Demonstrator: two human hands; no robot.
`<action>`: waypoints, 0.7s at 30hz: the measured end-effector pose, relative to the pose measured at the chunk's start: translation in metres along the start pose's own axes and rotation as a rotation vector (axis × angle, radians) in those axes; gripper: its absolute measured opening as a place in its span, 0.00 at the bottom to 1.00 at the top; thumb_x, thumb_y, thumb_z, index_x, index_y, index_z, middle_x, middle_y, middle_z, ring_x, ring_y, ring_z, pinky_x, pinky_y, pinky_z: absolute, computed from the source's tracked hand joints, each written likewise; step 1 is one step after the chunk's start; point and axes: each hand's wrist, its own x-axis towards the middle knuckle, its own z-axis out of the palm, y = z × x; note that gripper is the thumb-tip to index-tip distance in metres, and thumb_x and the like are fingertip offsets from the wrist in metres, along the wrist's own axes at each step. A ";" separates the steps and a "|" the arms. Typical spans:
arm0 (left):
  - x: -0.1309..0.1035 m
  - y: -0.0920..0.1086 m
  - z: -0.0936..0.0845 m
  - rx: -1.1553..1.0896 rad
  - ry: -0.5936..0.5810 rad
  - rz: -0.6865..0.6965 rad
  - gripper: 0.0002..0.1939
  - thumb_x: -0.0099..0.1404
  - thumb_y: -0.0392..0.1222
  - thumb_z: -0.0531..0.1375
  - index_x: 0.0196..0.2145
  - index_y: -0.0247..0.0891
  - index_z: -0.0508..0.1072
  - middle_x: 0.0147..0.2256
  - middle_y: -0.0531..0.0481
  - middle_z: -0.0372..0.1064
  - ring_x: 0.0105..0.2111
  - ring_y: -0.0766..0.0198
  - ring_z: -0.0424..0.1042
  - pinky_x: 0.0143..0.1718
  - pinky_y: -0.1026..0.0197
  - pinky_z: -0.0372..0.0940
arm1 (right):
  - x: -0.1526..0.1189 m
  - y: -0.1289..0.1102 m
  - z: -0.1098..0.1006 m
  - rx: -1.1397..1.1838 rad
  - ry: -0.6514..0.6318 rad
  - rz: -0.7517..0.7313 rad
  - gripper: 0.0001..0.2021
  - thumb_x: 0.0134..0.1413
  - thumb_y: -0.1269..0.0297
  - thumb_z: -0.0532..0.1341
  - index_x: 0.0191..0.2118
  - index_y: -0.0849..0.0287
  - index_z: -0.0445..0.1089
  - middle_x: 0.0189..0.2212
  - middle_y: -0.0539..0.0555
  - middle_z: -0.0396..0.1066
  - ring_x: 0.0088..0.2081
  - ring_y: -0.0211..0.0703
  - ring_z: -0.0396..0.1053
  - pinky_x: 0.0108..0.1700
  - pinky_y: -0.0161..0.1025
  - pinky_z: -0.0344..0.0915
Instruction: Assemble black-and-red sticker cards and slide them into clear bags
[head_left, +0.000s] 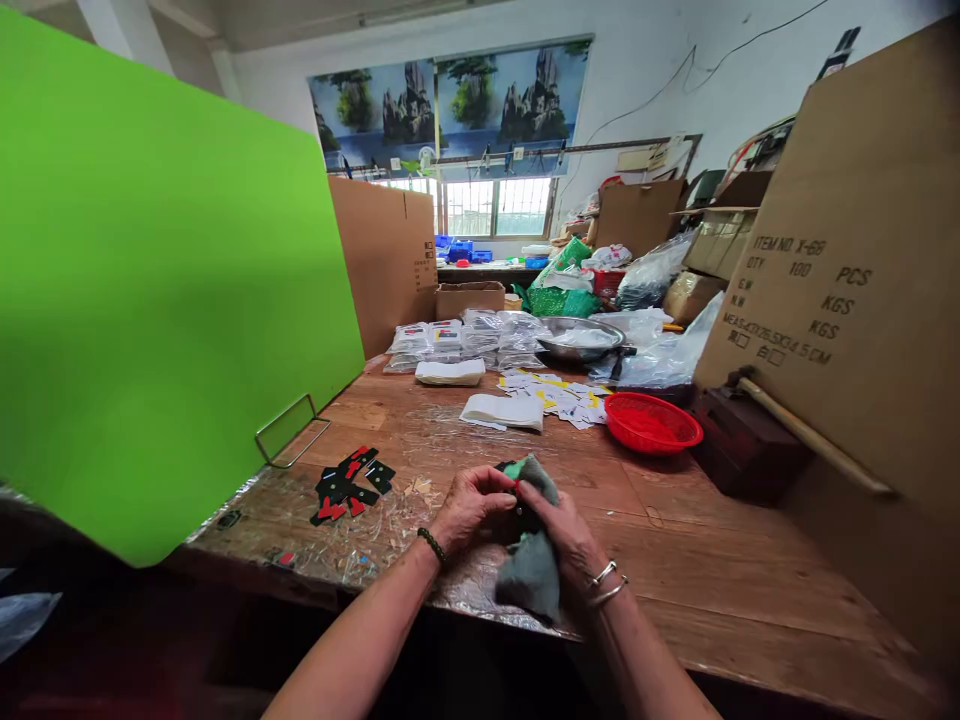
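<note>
Near the front edge of the table, a folded grey cloth item (529, 577) with green and black parts hangs between my hands; its exact kind I cannot make out. My right hand (566, 530) is closed round its side, with the thumb pressed toward the middle. My left hand (474, 508) pinches at the black part of the item, close to a small red spot beneath the fingertips. To the left lies a loose pile of black and red cards (351, 487) with small holes.
White paper strips (504, 411), scattered white and yellow labels (559, 398) and a red plastic basket (652, 424) lie beyond my hands. Clear-bagged packs (469, 337) and a metal bowl (577, 340) stand farther back. A green panel (180, 280) and a cardboard box (825, 260) flank the table.
</note>
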 end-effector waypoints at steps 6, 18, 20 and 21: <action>0.007 0.002 -0.007 0.130 0.070 0.004 0.18 0.41 0.45 0.74 0.27 0.34 0.75 0.25 0.49 0.73 0.22 0.69 0.67 0.27 0.64 0.63 | -0.001 0.000 -0.009 0.174 0.128 0.007 0.25 0.27 0.51 0.76 0.33 0.62 0.78 0.24 0.52 0.77 0.24 0.42 0.70 0.28 0.38 0.67; 0.031 -0.007 0.031 0.472 0.154 0.041 0.05 0.48 0.40 0.67 0.23 0.36 0.76 0.23 0.53 0.70 0.27 0.65 0.67 0.29 0.64 0.60 | -0.008 0.001 -0.027 0.462 0.384 -0.037 0.23 0.23 0.56 0.77 0.30 0.60 0.72 0.20 0.47 0.73 0.20 0.38 0.68 0.25 0.36 0.68; 0.017 -0.013 0.042 0.450 0.094 -0.012 0.06 0.45 0.38 0.67 0.22 0.35 0.75 0.22 0.54 0.69 0.24 0.68 0.65 0.27 0.65 0.57 | -0.011 0.004 -0.017 0.499 0.361 -0.053 0.23 0.24 0.56 0.76 0.30 0.60 0.72 0.22 0.47 0.74 0.22 0.38 0.69 0.27 0.36 0.69; 0.011 -0.015 0.045 0.421 0.082 -0.039 0.07 0.44 0.37 0.67 0.23 0.34 0.74 0.22 0.55 0.68 0.24 0.69 0.64 0.26 0.66 0.57 | -0.012 0.006 -0.012 0.497 0.358 -0.058 0.22 0.26 0.55 0.76 0.30 0.60 0.72 0.22 0.47 0.74 0.22 0.38 0.69 0.28 0.36 0.69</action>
